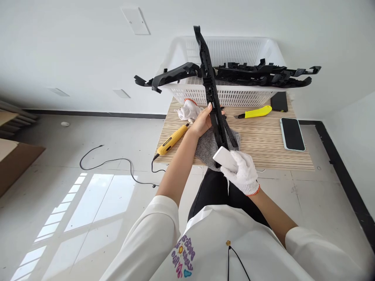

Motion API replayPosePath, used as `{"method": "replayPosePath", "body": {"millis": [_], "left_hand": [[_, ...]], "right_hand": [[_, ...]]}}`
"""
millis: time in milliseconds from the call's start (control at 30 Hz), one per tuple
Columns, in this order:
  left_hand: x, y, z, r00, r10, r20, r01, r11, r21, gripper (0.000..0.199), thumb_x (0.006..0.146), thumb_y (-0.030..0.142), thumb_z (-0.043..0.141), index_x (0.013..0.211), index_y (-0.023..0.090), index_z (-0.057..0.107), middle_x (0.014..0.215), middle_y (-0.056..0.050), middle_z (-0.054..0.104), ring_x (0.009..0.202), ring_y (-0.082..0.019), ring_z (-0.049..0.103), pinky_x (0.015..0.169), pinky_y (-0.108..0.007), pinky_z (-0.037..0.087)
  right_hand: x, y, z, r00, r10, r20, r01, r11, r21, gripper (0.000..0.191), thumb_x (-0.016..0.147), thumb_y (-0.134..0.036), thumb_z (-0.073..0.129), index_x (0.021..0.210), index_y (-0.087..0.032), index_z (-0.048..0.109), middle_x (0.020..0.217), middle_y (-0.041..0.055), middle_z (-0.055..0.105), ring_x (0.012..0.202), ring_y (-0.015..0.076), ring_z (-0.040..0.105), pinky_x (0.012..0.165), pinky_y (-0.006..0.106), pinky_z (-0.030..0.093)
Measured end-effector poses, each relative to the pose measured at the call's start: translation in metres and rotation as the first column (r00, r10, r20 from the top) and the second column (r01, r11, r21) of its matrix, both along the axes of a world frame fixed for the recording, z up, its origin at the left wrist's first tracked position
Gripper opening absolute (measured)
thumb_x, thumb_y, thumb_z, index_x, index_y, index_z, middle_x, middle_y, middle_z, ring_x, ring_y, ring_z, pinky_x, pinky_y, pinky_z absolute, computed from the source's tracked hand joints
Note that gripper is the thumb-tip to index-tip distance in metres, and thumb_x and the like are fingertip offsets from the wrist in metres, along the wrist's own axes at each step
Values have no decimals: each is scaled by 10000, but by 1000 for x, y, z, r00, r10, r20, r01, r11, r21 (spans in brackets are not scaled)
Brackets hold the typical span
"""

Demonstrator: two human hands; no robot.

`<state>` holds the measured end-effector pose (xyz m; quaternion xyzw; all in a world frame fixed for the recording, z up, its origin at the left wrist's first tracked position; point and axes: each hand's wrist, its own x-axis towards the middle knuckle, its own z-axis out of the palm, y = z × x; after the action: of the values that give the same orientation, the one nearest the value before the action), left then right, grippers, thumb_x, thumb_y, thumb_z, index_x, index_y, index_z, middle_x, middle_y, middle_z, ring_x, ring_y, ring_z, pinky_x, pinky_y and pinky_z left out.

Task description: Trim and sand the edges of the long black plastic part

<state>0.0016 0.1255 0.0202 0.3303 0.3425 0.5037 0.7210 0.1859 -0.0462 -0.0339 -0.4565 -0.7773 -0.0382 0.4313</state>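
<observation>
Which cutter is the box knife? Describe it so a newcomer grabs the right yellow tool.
Start at the white basket on the striped table. Just in front of it, right of the long black part, lies the box knife. Unlike the corded yellow tool on the left, it trails no cable.

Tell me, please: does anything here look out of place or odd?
Only the right hand wears a glove; the left hand is bare, and a second glove lies crumpled on the table. Long black parts stick out over the white basket rim on both sides.
</observation>
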Motion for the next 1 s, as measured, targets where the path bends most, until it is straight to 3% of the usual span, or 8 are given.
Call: {"method": "replayPosePath", "body": {"millis": [167,333,433,600,733,867,1000], "left_hand": [[2,-3,6,995,24,-92,-26,999,-22,439,962,546,476,1100,182,678,911,-45,772,878,-180,747,739,-230,603],[2,-4,6,991,9,-134,-4,999,36,440,989,523,426,1065,173,683,913,-47,771,895,-178,744,739,-228,599],[1,-4,5,995,-3,-103,9,998,56,444,979,527,449,1064,160,685,917,-57,770,905,-188,743,746,-239,604],[1,-2,4,995,12,-98,-11,1000,1,421,956,541,493,1055,181,689,890,-42,769,892,-191,746,735,-237,604],[0,0,1,998,0,-60,0,1000,3,409,955,535,499,1070,190,687,876,-36,769,871,-188,749,719,-234,604],[-1,0,-1,999,-31,-31,32,998,53,385,974,496,481,1053,177,682,866,-39,768,874,-188,748,731,-245,607],[-1,0,-1,999,-21,-34,22,999,36,384,966,510,492,1049,183,675,880,-47,772,911,-201,741,756,-256,607]], "right_hand": [[-4,-3,-1,992,102,68,-105,994,43,702,799,-434,715,1404,-243,413,1116,98,626,1052,284,604,957,523,520],[-4,-1,-2,1000,20,3,-20,999,49,724,777,-387,747,1402,-202,432,1145,128,615,1053,286,586,874,475,557],[-3,0,-2,992,111,59,-115,991,66,733,779,-400,743,1411,-212,422,1112,107,626,1053,283,583,945,520,526],[-1,0,-2,1000,-24,-15,24,1000,10,738,790,-384,736,1427,-219,402,1171,131,600,1070,289,580,866,473,556],[-1,-1,-1,991,122,59,-125,991,52,739,799,-412,721,1436,-234,390,1112,102,618,1037,280,600,940,522,527],[0,1,2,1000,-15,-14,15,1000,10,746,791,-380,738,1437,-215,402,1177,130,602,1065,281,591,879,466,562],[0,3,1,983,161,89,-169,982,86,739,787,-426,740,1418,-205,424,1098,108,634,1024,273,616,977,524,519]]}}
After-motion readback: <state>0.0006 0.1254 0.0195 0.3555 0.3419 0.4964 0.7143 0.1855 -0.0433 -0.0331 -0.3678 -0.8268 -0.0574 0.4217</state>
